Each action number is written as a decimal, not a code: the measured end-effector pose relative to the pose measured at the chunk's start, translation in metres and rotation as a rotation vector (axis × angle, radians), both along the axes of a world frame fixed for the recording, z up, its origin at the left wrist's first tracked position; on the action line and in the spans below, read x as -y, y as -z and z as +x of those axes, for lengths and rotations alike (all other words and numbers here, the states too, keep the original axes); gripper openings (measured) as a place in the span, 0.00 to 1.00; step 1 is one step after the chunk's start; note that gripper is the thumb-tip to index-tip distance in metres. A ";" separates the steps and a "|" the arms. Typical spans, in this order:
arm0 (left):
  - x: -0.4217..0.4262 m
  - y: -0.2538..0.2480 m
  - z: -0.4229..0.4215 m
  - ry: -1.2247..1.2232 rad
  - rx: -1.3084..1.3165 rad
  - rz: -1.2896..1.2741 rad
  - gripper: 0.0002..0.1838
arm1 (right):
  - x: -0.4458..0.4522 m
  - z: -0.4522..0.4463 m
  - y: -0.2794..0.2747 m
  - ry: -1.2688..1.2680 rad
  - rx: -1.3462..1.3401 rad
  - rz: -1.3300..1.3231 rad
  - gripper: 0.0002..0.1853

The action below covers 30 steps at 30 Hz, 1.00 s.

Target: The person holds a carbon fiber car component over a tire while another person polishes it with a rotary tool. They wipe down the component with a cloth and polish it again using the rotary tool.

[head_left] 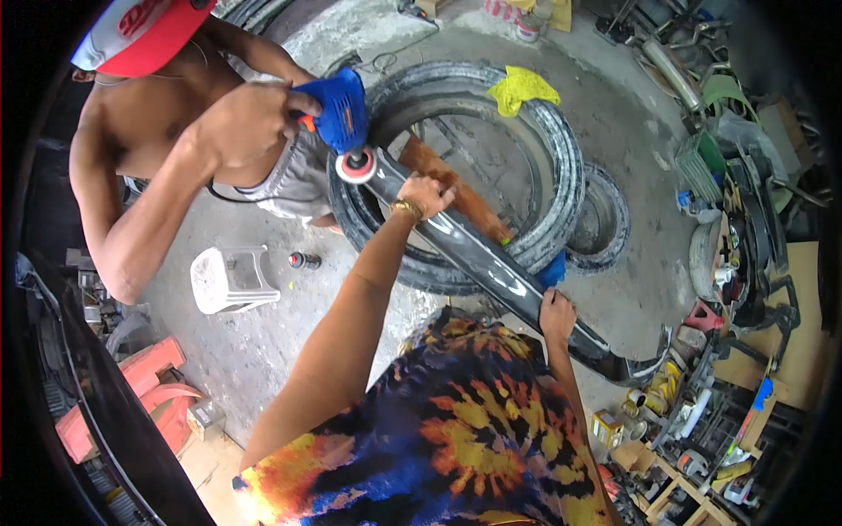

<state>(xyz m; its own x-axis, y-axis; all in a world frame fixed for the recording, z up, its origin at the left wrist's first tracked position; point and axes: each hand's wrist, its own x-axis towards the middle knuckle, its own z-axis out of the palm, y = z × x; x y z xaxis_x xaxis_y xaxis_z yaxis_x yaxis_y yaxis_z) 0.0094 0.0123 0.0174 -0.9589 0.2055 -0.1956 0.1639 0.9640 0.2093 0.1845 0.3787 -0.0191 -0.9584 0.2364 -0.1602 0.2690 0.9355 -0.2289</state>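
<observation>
A long, glossy black car bumper (pixel 478 254) lies slantwise across a large tire (pixel 566 188). My left hand (pixel 427 195), with a gold watch at the wrist, is closed over its upper part. Lower down, my right hand (pixel 557 316) grips the bumper's edge, its fingers partly hidden. Beside my left hand, a co-worker's hand (pixel 263 118) holds a blue power polisher (pixel 338 110). The polisher's round red and white pad (pixel 356 166) is at the bumper's far end; whether it spins, I cannot tell.
A yellow cloth (pixel 524 90) hangs on the tire, and a brown board (pixel 456 188) lies across its opening. A smaller tire (pixel 605 219) adjoins it. Left are a white plastic stool (pixel 232 279) and a dark can (pixel 304 260). Car parts and tools crowd the right side.
</observation>
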 end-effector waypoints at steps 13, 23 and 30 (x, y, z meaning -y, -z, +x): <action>-0.019 0.018 0.015 0.157 -0.221 -0.054 0.23 | 0.004 0.000 -0.008 0.020 -0.025 -0.036 0.25; -0.078 0.015 0.060 0.196 -0.073 0.023 0.35 | 0.003 0.000 -0.015 -0.015 -0.064 -0.046 0.26; -0.079 0.018 0.059 0.174 -0.094 0.001 0.34 | 0.002 0.001 -0.012 -0.015 -0.065 -0.032 0.25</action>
<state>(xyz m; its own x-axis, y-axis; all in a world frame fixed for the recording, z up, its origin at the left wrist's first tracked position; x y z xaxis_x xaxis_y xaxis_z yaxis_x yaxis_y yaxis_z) 0.0688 0.0912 -0.0010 -0.9229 0.3698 -0.1069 0.3468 0.9193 0.1862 0.1856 0.3770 -0.0067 -0.9704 0.2176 -0.1052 0.2387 0.9312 -0.2753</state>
